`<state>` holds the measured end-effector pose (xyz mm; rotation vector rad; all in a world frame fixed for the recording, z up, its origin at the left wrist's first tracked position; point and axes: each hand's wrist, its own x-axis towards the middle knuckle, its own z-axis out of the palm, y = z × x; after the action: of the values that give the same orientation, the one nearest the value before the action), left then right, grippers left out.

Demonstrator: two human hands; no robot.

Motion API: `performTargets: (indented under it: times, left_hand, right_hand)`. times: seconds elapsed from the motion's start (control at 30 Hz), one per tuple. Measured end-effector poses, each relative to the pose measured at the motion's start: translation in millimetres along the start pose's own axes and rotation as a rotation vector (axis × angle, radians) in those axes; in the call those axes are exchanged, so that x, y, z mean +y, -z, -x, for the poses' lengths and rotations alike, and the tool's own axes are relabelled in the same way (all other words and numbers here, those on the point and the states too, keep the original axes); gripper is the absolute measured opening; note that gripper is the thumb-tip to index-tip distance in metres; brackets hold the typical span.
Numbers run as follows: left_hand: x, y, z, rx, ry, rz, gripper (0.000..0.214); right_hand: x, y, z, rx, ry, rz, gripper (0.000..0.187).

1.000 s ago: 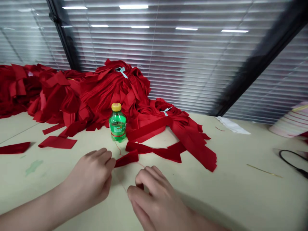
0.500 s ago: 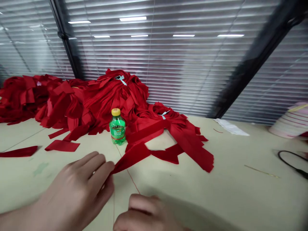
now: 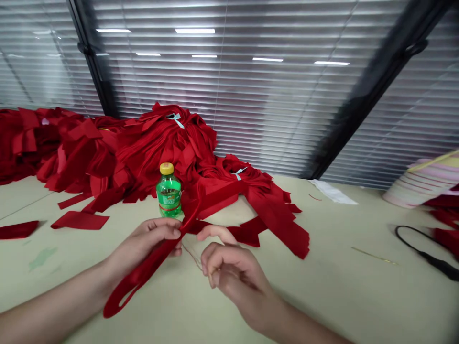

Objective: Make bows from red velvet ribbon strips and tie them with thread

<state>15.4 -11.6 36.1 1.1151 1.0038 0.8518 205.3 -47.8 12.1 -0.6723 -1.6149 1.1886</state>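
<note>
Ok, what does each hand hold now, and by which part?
The left hand pinches a red ribbon partway along, in its fingers. The right hand: perhaps thin thread, too small to tell.

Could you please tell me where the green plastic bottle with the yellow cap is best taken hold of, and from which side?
Take the green plastic bottle around its straight middle, coming from the near side, where the right hand is. It stands upright, its neck narrows toward the yellow cap, and the heaped red fabric sits close behind it.
</note>
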Motion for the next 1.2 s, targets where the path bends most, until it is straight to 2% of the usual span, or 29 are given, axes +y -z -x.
performTargets:
  times: [0.2, 0.33, 0.43, 0.57, 0.67, 0.73, 0.8, 0.87, 0.97, 1.1, 1.2]
  left_hand:
    - [-14, -5.7, -3, -0.096, 0.144, 0.141, 0.014]
    - [-18, -4.0, -4, -0.135, 0.162, 0.245, 0.014]
    - [-20, -2.4, -5, -0.204, 0.135, 0.294, 0.016]
    - [-21, -0.6, 0, -0.414, 0.16, 0.237, 0.019]
    - [-20, 0.2, 10, -0.574, 0.209, -0.041, 0.014]
    - [-18, 0.1, 17, -0.605, 0.111, -0.422, 0.02]
    - [-17, -0.3, 23, -0.553, -0.071, -0.835, 0.023]
    - [-16, -0.6, 26, -0.438, -0.229, -1.137, 0.023]
    - [-18, -0.8, 28, -0.334, -0.341, -1.4, 0.024]
    - [-24, -1.1, 28, -0.252, -0.506, -1.642, 0.025]
    - [-27, -1.7, 28, -0.135, -0.612, -1.844, 0.024]
  right_hand:
    - [-3, 0, 5, -0.093, -0.046, -0.297, 0.014]
    - [8, -4, 5, 0.043, -0.222, -0.423, 0.011]
    - [14, -7, 2, 0.079, -0.353, -0.56, 0.012]
    - [18, -2, -4, 0.064, -0.525, -0.704, 0.017]
    - [18, 8, -8, -0.048, -0.63, -0.699, 0.018]
    - [15, 15, -9, -0.128, -0.687, -0.669, 0.016]
    - [10, 21, -10, -0.196, -0.709, -0.553, 0.014]
    - [3, 23, -11, -0.258, -0.662, -0.316, 0.013]
    - [-11, 19, -9, -0.322, -0.454, 0.086, 0.01]
    - [-21, 5, -2, -0.349, -0.064, 0.413, 0.013]
    - [-14, -7, 5, -0.244, 0.289, 0.633, 0.015]
